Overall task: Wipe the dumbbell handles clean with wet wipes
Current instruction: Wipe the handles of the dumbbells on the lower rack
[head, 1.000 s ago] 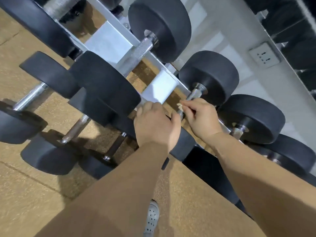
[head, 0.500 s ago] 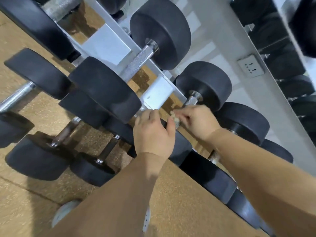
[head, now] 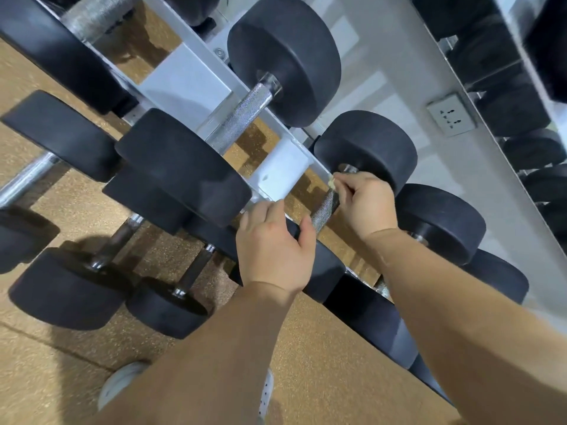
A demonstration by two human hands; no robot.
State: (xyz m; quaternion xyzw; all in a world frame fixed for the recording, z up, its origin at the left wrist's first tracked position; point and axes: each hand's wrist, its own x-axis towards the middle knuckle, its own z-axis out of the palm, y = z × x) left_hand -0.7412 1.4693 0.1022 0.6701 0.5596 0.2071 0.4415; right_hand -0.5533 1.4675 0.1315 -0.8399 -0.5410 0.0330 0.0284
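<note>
Slid up the handle (head: 326, 207), the wipe (head: 331, 180) is pinched by the right hand (head: 368, 204), the weight (head: 325, 271) gripped by the left hand (head: 273, 243); a rub back down seems needed.

a pale metal rack (head: 187, 87) slants from left to right above the speckled tan floor (head: 55, 372), with black dumbbells (head: 184, 167) resting side by side across its rails.

Bright, diffuse indoor light. Soft shadows of the dumbbells (head: 70, 289) fall on the floor (head: 322, 363). Wide-angle distortion bends lines at the edges; the upper corners show motion blur.
</note>
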